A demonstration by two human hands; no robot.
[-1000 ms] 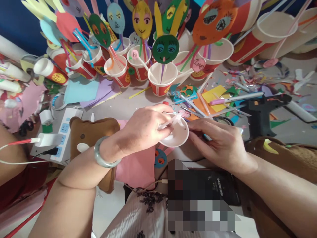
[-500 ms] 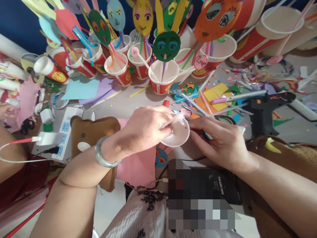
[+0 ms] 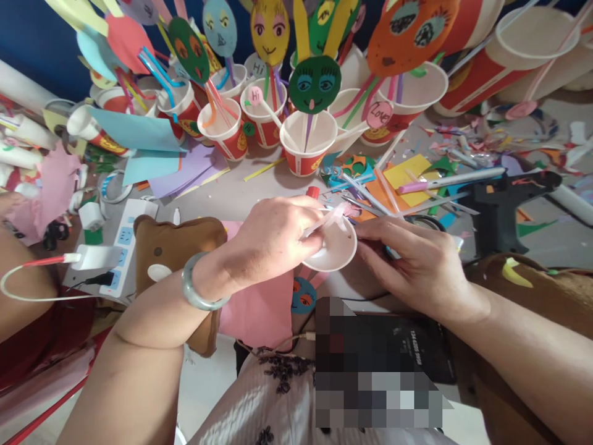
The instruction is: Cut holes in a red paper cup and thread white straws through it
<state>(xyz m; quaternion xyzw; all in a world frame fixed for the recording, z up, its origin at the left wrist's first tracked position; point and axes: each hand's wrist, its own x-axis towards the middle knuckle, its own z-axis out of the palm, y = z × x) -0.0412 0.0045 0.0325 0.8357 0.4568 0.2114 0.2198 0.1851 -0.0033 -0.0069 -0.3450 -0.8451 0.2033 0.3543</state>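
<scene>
My left hand, with a jade-coloured bangle at the wrist, grips a white-lined paper cup by its left side, fingers bent over the rim. A pale translucent strip, perhaps a straw, slants past those fingers towards a pinkish piece at the rim. My right hand is curled close to the cup's right side, thumb and fingertips nearly together. Whatever they pinch is hidden. Under the cup, a blue paper face lies beside a pink sheet.
Red-and-white paper cups with straws and paper faces line the back. Paper scraps and a black glue-gun-shaped tool lie right. A brown cushion, a power strip and a person's arm are at left.
At the back left, a light blue sheet now stands tilted above the coloured papers, covering part of the cups. My hands and the cup keep nearly the same pose; the view shifts slightly.
</scene>
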